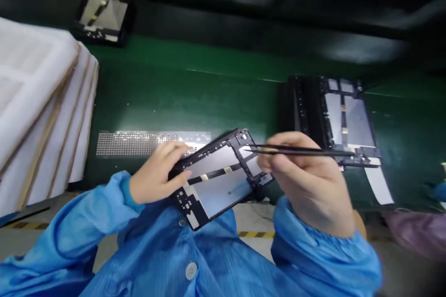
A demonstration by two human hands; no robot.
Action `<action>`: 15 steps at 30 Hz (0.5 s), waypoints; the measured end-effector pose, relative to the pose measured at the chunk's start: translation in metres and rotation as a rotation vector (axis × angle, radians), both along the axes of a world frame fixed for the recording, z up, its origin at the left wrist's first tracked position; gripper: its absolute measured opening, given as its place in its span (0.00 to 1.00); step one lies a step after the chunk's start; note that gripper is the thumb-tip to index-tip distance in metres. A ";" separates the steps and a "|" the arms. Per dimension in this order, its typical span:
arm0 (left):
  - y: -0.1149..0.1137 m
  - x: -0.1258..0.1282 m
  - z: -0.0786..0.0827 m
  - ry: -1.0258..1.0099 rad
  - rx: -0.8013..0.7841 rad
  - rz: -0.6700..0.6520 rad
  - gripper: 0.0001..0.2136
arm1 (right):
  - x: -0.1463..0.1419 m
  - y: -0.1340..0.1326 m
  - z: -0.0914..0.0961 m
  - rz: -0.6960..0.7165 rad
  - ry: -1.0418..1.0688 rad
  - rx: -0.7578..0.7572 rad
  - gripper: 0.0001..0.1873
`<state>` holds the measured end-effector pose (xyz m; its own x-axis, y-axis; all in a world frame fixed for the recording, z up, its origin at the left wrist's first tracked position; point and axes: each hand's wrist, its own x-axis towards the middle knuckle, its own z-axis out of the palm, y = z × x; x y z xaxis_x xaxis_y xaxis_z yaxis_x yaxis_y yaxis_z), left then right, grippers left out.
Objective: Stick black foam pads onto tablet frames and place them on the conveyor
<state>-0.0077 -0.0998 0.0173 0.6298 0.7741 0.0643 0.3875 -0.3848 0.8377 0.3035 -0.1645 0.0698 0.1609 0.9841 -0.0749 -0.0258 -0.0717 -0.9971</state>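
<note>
My left hand (156, 174) grips the left edge of a black rectangular frame panel (218, 178) with grey metal plates, held tilted above my lap. My right hand (306, 181) is closed around black tweezers (299, 150), which lie nearly level with their points at the panel's upper right corner. Both arms wear blue sleeves. The picture is a little smeared by motion.
A green conveyor belt (195, 93) runs across in front of me. A second frame panel (343, 120) with a white ribbon strip lies on it at right, a third (103, 13) far left. White foam sheets (38, 102) are stacked at left. A perforated strip (139, 143) lies near my left hand.
</note>
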 end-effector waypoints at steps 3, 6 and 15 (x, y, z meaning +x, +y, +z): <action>0.037 -0.005 0.012 0.140 0.099 0.029 0.17 | -0.041 0.054 -0.019 0.255 -0.157 0.113 0.09; 0.075 -0.008 0.004 0.269 0.122 -0.054 0.11 | -0.065 0.097 -0.055 0.359 -0.310 0.176 0.11; 0.093 -0.004 -0.024 0.523 0.161 -0.222 0.08 | -0.066 0.108 -0.086 0.462 -0.357 0.100 0.09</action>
